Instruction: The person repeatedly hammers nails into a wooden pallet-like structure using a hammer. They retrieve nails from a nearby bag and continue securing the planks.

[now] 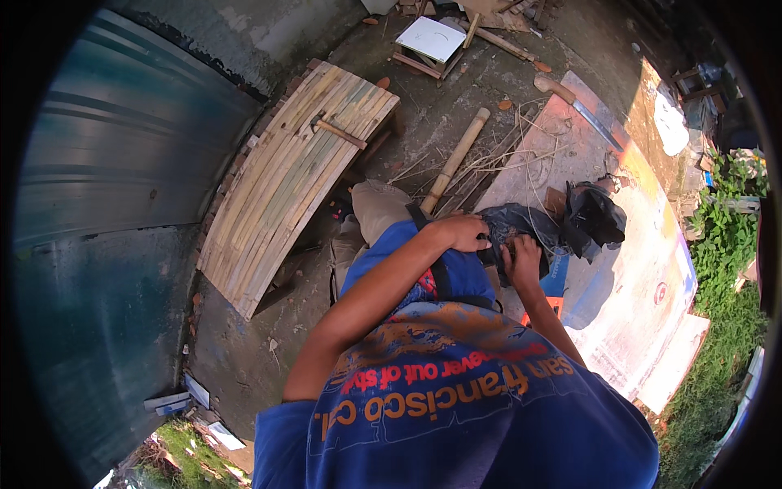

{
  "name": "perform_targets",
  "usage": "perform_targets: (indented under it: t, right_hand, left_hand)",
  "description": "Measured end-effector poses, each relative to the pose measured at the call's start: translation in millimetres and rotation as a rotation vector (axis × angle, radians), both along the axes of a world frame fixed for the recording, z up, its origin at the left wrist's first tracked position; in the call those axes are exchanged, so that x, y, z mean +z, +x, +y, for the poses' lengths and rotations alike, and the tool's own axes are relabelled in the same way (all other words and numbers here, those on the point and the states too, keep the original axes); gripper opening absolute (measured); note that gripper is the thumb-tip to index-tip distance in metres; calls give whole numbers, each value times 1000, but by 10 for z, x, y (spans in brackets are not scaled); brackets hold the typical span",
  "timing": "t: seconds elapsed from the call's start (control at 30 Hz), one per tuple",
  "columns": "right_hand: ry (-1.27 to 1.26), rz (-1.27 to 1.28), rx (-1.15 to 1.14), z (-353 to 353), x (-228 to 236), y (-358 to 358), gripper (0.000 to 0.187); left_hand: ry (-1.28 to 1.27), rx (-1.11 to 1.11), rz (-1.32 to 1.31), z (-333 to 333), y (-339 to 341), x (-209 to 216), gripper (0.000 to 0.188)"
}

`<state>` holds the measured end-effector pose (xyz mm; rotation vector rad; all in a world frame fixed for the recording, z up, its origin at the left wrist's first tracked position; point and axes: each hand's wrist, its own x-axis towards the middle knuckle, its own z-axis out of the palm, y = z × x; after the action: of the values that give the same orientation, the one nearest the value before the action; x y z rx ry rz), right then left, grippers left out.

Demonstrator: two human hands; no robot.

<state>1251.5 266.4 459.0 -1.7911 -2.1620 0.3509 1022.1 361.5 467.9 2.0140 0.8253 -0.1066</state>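
A crumpled black plastic bag [521, 220] lies at the edge of the pale board [627, 285] in front of my body. My left hand [466, 232] is closed on the bag's near left side, with its fingertips partly hidden in dark folds. Just right of it, my right hand [524, 259] grips the bag's near edge, fingers bent and thumb to the left. What lies inside the folds between the hands is too dark to make out. Another black, open-mouthed piece of plastic [595, 216] stands up at the bag's right.
A long knife [580, 110] with a wooden handle rests at the board's far end. Left of me stands a slatted bamboo bench [301, 179] with a hammer [338, 133] on it. A bamboo pole [458, 159] and thin strips lie ahead. A white-topped stool [432, 39] stands farther off.
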Motion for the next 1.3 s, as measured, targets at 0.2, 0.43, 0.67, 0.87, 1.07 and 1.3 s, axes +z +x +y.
perform_targets:
  t: [0.2, 0.43, 0.67, 0.87, 1.07, 1.3]
  right_hand:
    - [-70, -57, 20, 18, -64, 13, 13]
    - [-128, 47, -59, 99, 160, -74, 10]
    - [-236, 362, -12, 439, 540, -323, 11]
    - [-251, 427, -159, 286, 492, -210, 12]
    - [114, 140, -94, 49, 176, -150, 26]
    - [10, 56, -51, -23, 8, -208, 27]
  left_hand:
    - [-18, -11, -7, 22, 19, -5, 49]
    - [19, 120, -150, 81, 2, 132, 40]
    - [96, 186, -370, 100, -10, 316, 37]
    - [118, 161, -387, 95, 35, 210, 41]
    - [-43, -17, -100, 59, 24, 105, 51]
    - [-87, -37, -13, 46, -12, 130, 52]
